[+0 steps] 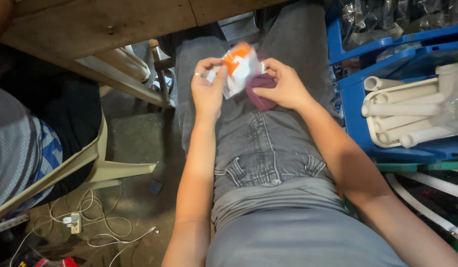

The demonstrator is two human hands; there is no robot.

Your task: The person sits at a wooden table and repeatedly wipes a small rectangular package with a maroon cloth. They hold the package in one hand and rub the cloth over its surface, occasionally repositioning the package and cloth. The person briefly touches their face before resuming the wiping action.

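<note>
Head view: both hands, left hand (pixel 208 86) and right hand (pixel 283 86), pinch a clear packet (pixel 239 69), seemingly over maroon cloth (pixel 261 96).

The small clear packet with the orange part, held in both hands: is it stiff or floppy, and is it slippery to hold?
The clear packet is probably floppy: it looks like thin film and creases between the left hand and right hand. It seems light, since fingertips alone pinch its edges. Its glossy surface suggests it may slip, so a pinch at the edge would likely hold best.

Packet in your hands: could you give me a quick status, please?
Left hand and right hand both gripping the orange-and-white packet. Purple cloth beneath right hand. Nothing blocking.
</note>
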